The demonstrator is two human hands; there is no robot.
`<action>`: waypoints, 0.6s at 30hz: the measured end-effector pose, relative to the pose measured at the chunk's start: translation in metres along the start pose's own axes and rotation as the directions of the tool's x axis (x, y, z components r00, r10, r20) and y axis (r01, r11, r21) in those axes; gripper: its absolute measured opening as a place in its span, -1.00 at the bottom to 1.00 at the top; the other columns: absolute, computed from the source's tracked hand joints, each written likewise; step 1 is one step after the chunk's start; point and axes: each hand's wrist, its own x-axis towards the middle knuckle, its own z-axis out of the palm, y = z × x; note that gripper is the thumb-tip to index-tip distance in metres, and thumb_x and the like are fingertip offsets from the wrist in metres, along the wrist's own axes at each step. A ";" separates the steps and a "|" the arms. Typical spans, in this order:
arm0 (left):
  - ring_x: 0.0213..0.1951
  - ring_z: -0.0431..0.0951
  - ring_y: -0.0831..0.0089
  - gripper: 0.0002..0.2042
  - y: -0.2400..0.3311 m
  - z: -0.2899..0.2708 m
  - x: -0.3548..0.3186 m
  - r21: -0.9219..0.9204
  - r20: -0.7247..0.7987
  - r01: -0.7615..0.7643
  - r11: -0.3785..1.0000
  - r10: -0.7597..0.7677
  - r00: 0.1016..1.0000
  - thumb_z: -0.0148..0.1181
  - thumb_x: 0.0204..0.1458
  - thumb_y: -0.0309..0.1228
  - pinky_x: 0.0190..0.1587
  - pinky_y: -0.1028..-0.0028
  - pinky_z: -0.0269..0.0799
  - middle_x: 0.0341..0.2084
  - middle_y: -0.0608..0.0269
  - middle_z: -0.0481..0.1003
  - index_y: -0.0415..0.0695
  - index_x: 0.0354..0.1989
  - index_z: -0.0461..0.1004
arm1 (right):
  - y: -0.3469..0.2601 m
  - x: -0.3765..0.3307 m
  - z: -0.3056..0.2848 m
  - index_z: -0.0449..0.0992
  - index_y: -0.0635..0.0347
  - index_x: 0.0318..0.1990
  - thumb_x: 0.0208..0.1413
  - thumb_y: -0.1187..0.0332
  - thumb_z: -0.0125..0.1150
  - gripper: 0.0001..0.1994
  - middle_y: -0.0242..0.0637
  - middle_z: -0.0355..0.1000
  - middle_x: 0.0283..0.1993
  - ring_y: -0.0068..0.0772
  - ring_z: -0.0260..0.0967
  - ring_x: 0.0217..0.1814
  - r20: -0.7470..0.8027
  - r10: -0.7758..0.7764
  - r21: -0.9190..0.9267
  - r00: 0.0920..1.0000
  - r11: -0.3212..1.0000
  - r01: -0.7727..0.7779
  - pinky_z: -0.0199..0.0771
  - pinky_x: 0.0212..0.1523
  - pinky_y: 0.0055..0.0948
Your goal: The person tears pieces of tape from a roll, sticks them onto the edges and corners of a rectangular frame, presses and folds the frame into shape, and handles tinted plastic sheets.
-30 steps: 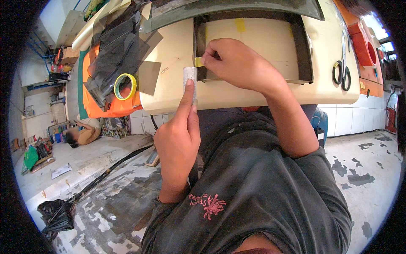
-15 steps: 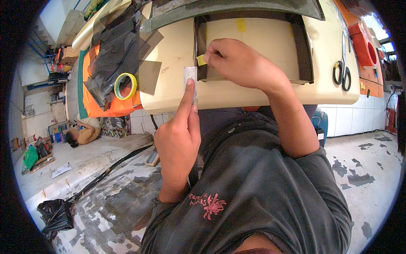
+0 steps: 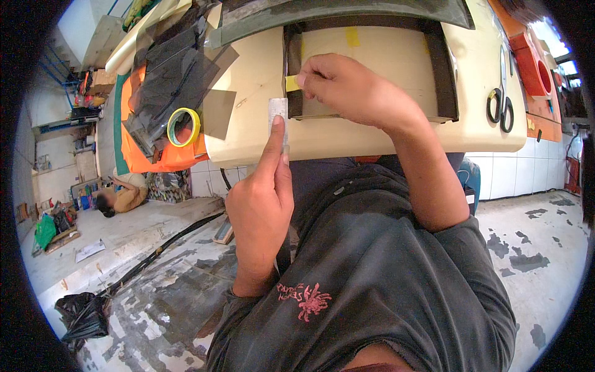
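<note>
A yellow piece of tape (image 3: 292, 83) lies across the left side of a dark, shallow box-like frame (image 3: 447, 74) on the cream-covered table. My right hand (image 3: 356, 93) pinches the tape's right end, its fingers bent inside the frame. Just left of the frame, my left hand (image 3: 261, 201) holds a flat, pale grey strip (image 3: 277, 106), with the index finger stretched along it. The strip's far end sits near the frame's lower left corner; the rest is covered by my fingers. Another yellow tape piece (image 3: 352, 36) sticks near the frame's far side.
A yellow tape roll (image 3: 197, 127) rests by dark translucent sheets (image 3: 167, 80) on the left. Black-handled scissors (image 3: 503, 102) lie at the right, near a red-orange holder (image 3: 532, 65). A long dark panel (image 3: 347, 17) spans the far side. Another person (image 3: 127, 193) is on the floor at left.
My right hand has moved slightly left and up with the tape, which now reaches over the frame's left side. My left hand has barely moved.
</note>
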 end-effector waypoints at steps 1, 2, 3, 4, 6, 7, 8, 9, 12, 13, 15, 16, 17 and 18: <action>-0.53 0.61 -0.11 -0.48 0.001 0.000 0.000 -0.004 0.004 0.004 1.000 -0.004 1.000 0.16 0.36 -0.36 -0.42 0.00 0.49 -0.60 -0.08 0.52 0.24 0.50 0.41 | -0.001 -0.001 0.000 0.59 0.33 -0.20 0.45 0.19 0.11 -0.66 -0.23 0.50 -0.36 -0.39 0.39 -0.28 0.014 0.012 -0.005 1.000 1.000 -0.012 0.43 -0.19 -0.32; -0.53 0.61 -0.11 -0.48 0.002 0.001 0.000 -0.004 0.004 0.005 1.000 -0.005 1.000 0.16 0.36 -0.36 -0.42 0.00 0.49 -0.60 -0.08 0.52 0.24 0.50 0.41 | -0.002 -0.002 0.001 0.58 0.33 -0.20 0.46 0.18 0.10 -0.65 -0.22 0.49 -0.36 -0.39 0.39 -0.28 0.030 0.023 -0.011 0.999 1.000 -0.023 0.43 -0.19 -0.31; -0.52 0.61 -0.12 -0.48 0.002 0.001 0.000 0.002 0.000 0.006 1.000 -0.006 1.000 0.16 0.36 -0.36 -0.42 0.00 0.48 -0.60 -0.09 0.52 0.24 0.50 0.41 | -0.004 -0.003 0.000 0.58 0.33 -0.20 0.46 0.18 0.10 -0.65 -0.22 0.49 -0.36 -0.39 0.39 -0.28 0.030 0.023 -0.011 0.999 1.000 -0.023 0.43 -0.19 -0.31; -0.52 0.61 -0.12 -0.48 0.002 0.002 0.000 0.009 -0.003 0.008 1.000 -0.008 1.000 0.16 0.36 -0.36 -0.42 -0.01 0.48 -0.60 -0.10 0.52 0.24 0.50 0.41 | -0.008 -0.004 -0.002 0.58 0.33 -0.21 0.47 0.17 0.10 -0.64 -0.22 0.48 -0.37 -0.38 0.38 -0.29 0.052 0.045 -0.031 0.998 0.999 -0.044 0.43 -0.20 -0.30; -0.52 0.61 -0.13 -0.49 0.004 0.003 -0.001 0.003 -0.005 0.008 1.000 -0.008 1.000 0.16 0.36 -0.35 -0.42 -0.01 0.48 -0.59 -0.10 0.53 0.23 0.49 0.42 | -0.010 -0.005 -0.004 0.57 0.33 -0.21 0.47 0.16 0.09 -0.64 -0.22 0.47 -0.39 -0.37 0.37 -0.30 0.070 0.069 -0.052 0.995 0.996 -0.066 0.42 -0.21 -0.29; -0.52 0.61 -0.14 -0.49 0.005 0.004 -0.001 -0.003 -0.008 0.009 1.000 -0.009 1.000 0.16 0.36 -0.35 -0.42 -0.02 0.48 -0.59 -0.11 0.53 0.23 0.49 0.42 | -0.009 -0.005 -0.004 0.57 0.33 -0.22 0.47 0.17 0.09 -0.64 -0.21 0.46 -0.40 -0.34 0.36 -0.32 0.087 0.099 -0.043 0.991 0.995 -0.095 0.42 -0.22 -0.27; -0.52 0.61 -0.14 -0.49 0.005 0.004 -0.001 -0.003 -0.007 0.008 1.000 -0.008 1.000 0.16 0.36 -0.35 -0.42 -0.02 0.48 -0.59 -0.11 0.53 0.23 0.49 0.42 | -0.008 -0.006 -0.005 0.56 0.34 -0.22 0.47 0.17 0.09 -0.64 -0.19 0.45 -0.41 -0.32 0.35 -0.34 0.103 0.128 -0.035 0.986 0.991 -0.125 0.41 -0.23 -0.24; -0.52 0.61 -0.14 -0.49 0.005 0.005 -0.001 -0.004 -0.009 0.002 1.000 -0.002 1.000 0.16 0.36 -0.35 -0.42 -0.02 0.48 -0.59 -0.11 0.53 0.23 0.49 0.42 | -0.008 -0.006 -0.006 0.56 0.34 -0.22 0.47 0.17 0.09 -0.64 -0.19 0.45 -0.41 -0.32 0.35 -0.34 0.102 0.129 -0.035 0.986 0.991 -0.126 0.41 -0.23 -0.24; -0.52 0.61 -0.15 -0.50 0.009 0.005 -0.001 -0.005 -0.011 0.000 1.000 0.000 1.000 0.15 0.37 -0.34 -0.42 -0.02 0.48 -0.58 -0.12 0.54 0.21 0.48 0.43 | -0.006 -0.007 -0.009 0.55 0.36 -0.22 0.47 0.17 0.09 -0.63 -0.13 0.43 -0.43 -0.28 0.33 -0.36 0.096 0.045 -0.063 0.994 0.997 -0.039 0.41 -0.23 -0.21; -0.52 0.61 -0.15 -0.50 0.010 0.005 -0.001 -0.004 -0.012 0.004 1.000 -0.004 1.000 0.15 0.37 -0.34 -0.42 -0.02 0.48 -0.58 -0.12 0.54 0.21 0.48 0.43 | -0.005 -0.007 -0.009 0.54 0.37 -0.22 0.46 0.17 0.09 -0.63 -0.11 0.43 -0.44 -0.27 0.33 -0.37 0.094 0.048 -0.070 0.994 0.997 -0.042 0.42 -0.23 -0.19; -0.52 0.61 -0.15 -0.50 0.011 0.006 0.000 -0.008 -0.014 0.003 1.000 -0.003 1.000 0.16 0.37 -0.34 -0.42 -0.02 0.48 -0.58 -0.12 0.54 0.21 0.48 0.43 | -0.003 -0.007 -0.008 0.54 0.38 -0.23 0.46 0.17 0.10 -0.63 -0.08 0.42 -0.44 -0.26 0.34 -0.37 0.091 0.052 -0.078 0.995 0.996 -0.045 0.42 -0.23 -0.18; -0.51 0.61 -0.15 -0.51 0.012 0.006 0.000 -0.012 -0.017 0.003 1.000 -0.003 1.000 0.16 0.37 -0.34 -0.42 -0.02 0.48 -0.57 -0.12 0.54 0.20 0.48 0.43 | 0.000 -0.006 -0.007 0.54 0.38 -0.23 0.46 0.17 0.10 -0.63 -0.07 0.43 -0.44 -0.25 0.34 -0.37 0.094 0.051 -0.076 0.994 0.996 -0.044 0.42 -0.23 -0.17; -0.51 0.61 -0.15 -0.51 0.013 0.006 0.000 -0.011 -0.018 0.003 1.000 -0.003 1.000 0.16 0.37 -0.34 -0.42 -0.02 0.48 -0.57 -0.12 0.54 0.20 0.48 0.43 | 0.001 -0.006 -0.007 0.54 0.38 -0.22 0.46 0.18 0.10 -0.63 -0.07 0.44 -0.44 -0.25 0.34 -0.38 0.097 0.049 -0.074 0.994 0.996 -0.042 0.42 -0.23 -0.16; -0.51 0.61 -0.14 -0.51 0.013 0.006 0.000 -0.017 -0.016 0.005 1.000 -0.005 1.000 0.16 0.37 -0.34 -0.42 -0.01 0.48 -0.57 -0.12 0.55 0.21 0.48 0.44 | 0.000 -0.006 -0.007 0.54 0.38 -0.22 0.46 0.18 0.10 -0.63 -0.07 0.44 -0.44 -0.25 0.34 -0.38 0.097 0.049 -0.074 0.994 0.996 -0.042 0.42 -0.23 -0.16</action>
